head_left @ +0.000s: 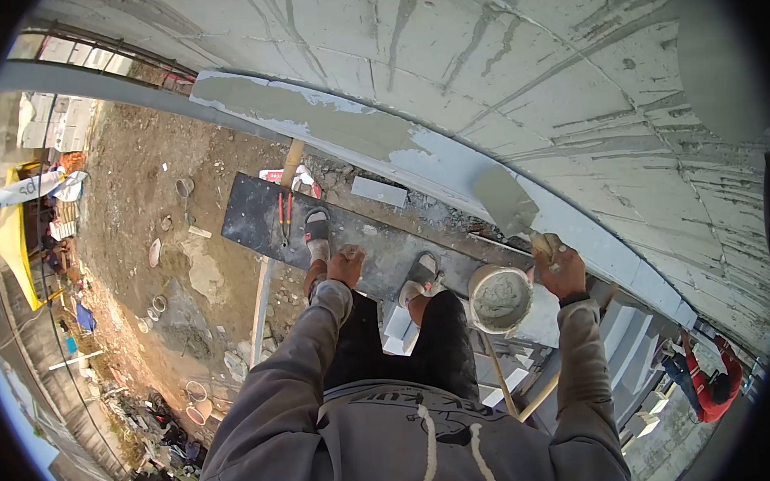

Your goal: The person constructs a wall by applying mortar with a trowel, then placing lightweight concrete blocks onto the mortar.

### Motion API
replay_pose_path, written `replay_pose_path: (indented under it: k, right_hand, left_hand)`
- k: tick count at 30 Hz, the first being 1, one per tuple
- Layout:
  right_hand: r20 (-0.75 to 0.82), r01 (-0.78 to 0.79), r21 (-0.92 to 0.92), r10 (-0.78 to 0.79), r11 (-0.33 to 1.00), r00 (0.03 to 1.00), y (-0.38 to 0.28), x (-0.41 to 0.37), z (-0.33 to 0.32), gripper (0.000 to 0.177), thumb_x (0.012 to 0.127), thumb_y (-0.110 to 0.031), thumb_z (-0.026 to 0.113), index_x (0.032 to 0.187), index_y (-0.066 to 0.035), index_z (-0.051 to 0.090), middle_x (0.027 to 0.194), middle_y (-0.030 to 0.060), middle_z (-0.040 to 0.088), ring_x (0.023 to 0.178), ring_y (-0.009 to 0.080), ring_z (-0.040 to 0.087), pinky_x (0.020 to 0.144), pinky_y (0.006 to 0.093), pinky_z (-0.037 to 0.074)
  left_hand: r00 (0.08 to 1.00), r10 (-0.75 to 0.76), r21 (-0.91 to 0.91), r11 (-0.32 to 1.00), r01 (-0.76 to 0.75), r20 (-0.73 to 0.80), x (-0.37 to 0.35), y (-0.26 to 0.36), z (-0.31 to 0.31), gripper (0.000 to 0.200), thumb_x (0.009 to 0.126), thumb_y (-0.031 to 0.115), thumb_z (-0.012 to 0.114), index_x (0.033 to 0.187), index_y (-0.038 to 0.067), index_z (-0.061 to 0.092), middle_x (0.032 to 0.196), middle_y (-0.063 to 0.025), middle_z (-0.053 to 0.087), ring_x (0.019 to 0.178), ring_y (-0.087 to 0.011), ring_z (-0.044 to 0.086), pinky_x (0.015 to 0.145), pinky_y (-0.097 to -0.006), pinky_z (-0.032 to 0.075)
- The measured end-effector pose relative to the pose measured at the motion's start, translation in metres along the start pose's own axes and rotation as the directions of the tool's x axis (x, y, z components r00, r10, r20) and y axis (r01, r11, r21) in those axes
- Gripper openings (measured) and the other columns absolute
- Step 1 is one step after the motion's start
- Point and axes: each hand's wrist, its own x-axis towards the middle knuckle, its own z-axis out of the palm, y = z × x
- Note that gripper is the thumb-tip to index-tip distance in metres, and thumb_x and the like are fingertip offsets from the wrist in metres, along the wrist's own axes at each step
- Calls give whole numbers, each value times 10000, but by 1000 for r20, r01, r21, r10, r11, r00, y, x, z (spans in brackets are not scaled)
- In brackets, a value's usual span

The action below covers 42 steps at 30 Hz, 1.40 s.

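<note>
My right hand (561,270) is wrapped round the handle of a trowel (505,201). Its broad grey blade lies against the pale strip (567,218) along the foot of the wall. Grey mortar (353,131) coats part of that strip farther left. Just left of my right hand, a bucket (501,299) of wet mortar stands on the dark plank (373,263) under my feet. My left hand (345,265) hangs above the plank with its fingers curled in, and no object shows in it. Red-handled pliers or cutters (285,218) lie on the plank near my foot.
A block wall (524,68) with mortar-smeared joints rises ahead. The plank is raised above dirt ground (198,163), with wooden poles (261,308) beneath. A loose pale block (379,191) lies between plank and wall. Another person in red (719,384) is at lower right.
</note>
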Motion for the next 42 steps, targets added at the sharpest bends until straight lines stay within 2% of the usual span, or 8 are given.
replay_pose_path:
  k: [2,6,10,14,18,33,37,42]
  right_hand:
    - [-106,-97,251,127,963,986,21,-61,-1,360,794,-234,682,1090,-55,583,921,149,652,855,343,644,725,376,510]
    - [179,-579,657,647,483,742,83,-218,108,418,707,-204,727,1041,5,585,872,104,624,790,171,624,668,329,504]
    - [613,-832,522,761,-186,215,113,-255,209,352,695,-199,678,971,14,626,751,125,640,614,219,635,517,358,522]
    - [626,-855,431,778,-287,55,178,-213,320,371,694,-227,642,982,5,657,916,174,678,804,296,674,643,390,545]
    - [483,-932,312,814,184,322,221,-147,389,398,713,-269,552,970,15,661,1090,217,626,1089,347,568,934,360,447]
    - [692,-229,722,684,-653,230,128,-270,369,234,748,-222,664,918,-76,593,594,31,523,472,164,515,430,309,430]
    - [663,-132,747,717,-651,214,112,-284,355,227,781,-276,659,908,-108,574,616,1,512,461,143,503,425,276,438]
    - [379,-208,924,693,-321,613,74,-251,220,260,788,-192,666,980,-66,543,661,36,524,466,138,505,426,266,440]
  left_hand:
    - [977,197,332,919,-213,81,5,-27,-15,358,818,349,563,991,47,643,943,-170,665,904,-339,632,794,-401,469]
    - [956,-188,351,931,101,224,-6,21,-41,387,805,368,562,1004,47,646,995,-177,660,944,-372,611,830,-392,458]
    - [979,-118,802,594,-63,164,-21,56,-42,360,792,335,606,1024,63,645,1080,-179,622,1045,-361,568,890,-432,443]
    - [982,12,872,459,-173,189,-37,29,-53,540,753,293,678,1205,33,538,1217,-227,521,1157,-402,474,970,-449,395]
    - [982,-135,972,211,-102,132,-42,60,-29,603,759,371,669,1247,61,496,1319,-199,436,1207,-414,414,989,-484,369]
    - [964,-250,995,39,-88,95,-32,56,-5,615,766,447,642,1256,96,519,1304,-142,459,1195,-381,431,993,-485,376]
    - [972,-225,992,115,-48,73,-18,48,-18,572,778,406,640,1246,96,530,1306,-135,462,1220,-371,410,1009,-500,360]
    - [960,-279,958,277,72,9,-14,54,-28,607,772,457,624,1244,89,524,1307,-147,461,1272,-356,377,1034,-509,325]
